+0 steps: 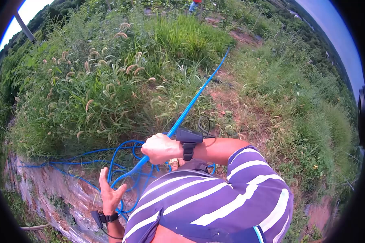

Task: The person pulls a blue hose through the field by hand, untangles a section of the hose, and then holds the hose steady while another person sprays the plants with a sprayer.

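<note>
A blue hose (197, 95) runs down the dirt path from the far grass, stretched nearly straight. My right hand (161, 146) is closed around it in front of my body. Below that fist the hose curves toward loose blue coils (117, 156) on the ground at my left. My left hand (110, 194) is beside these coils, its fingers and thumb spread, with nothing visible in its grasp. A black device is strapped to each wrist.
Tall grass with seed heads (89, 81) grows thickly at the left. A trodden dirt path (231, 99) leads away between weeds. Pale plastic sheeting (48, 190) lies at lower left. A person (194, 6) stands far ahead, partly cut off.
</note>
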The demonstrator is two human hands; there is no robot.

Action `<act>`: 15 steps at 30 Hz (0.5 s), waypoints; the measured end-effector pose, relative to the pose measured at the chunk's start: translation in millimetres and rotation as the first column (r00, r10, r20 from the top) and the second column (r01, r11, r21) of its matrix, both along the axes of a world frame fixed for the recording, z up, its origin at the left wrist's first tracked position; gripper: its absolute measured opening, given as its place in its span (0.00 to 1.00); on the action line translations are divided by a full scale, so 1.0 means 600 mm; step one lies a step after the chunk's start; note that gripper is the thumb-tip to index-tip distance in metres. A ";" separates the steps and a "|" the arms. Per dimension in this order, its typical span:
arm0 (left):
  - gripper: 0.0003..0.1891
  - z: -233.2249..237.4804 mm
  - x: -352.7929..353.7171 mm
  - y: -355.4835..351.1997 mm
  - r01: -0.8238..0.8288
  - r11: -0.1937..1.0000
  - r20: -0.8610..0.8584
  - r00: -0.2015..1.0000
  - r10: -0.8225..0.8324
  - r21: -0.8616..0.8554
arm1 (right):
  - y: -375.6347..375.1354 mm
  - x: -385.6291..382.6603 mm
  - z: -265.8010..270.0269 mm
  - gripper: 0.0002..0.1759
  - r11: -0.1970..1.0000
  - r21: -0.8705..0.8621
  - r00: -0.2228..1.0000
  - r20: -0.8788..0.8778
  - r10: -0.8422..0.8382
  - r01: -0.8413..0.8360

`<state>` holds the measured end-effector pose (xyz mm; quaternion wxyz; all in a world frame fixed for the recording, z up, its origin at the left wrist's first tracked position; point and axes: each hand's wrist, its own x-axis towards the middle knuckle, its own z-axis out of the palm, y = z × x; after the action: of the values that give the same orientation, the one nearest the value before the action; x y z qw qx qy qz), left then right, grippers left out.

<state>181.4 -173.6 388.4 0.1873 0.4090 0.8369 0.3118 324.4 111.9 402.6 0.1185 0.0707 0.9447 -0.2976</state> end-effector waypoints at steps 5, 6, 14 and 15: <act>0.19 -0.060 0.019 0.050 0.408 0.904 0.550 0.729 -0.408 0.130 | -0.099 -0.003 0.073 0.10 0.962 -0.140 0.950 -0.242 0.198 -0.236; 0.13 0.011 0.020 0.055 0.305 0.949 0.413 0.856 -0.311 0.083 | -0.093 -0.007 0.073 0.10 0.962 -0.140 0.951 -0.241 0.195 -0.233; 0.01 0.288 -0.083 -0.193 -0.369 0.887 -0.440 0.772 0.459 0.277 | 0.115 -0.010 -0.220 0.11 0.971 -0.231 0.998 -0.029 0.055 -0.060; 0.02 0.281 -0.123 -0.273 -0.410 0.815 -0.367 0.744 0.559 0.410 | 0.157 0.019 -0.284 0.10 0.991 -0.136 1.000 0.001 -0.001 0.001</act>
<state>107.8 -337.4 556.8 -0.1754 0.2610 0.8762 0.3653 335.7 205.9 232.2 0.1235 0.0630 0.9221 -0.3613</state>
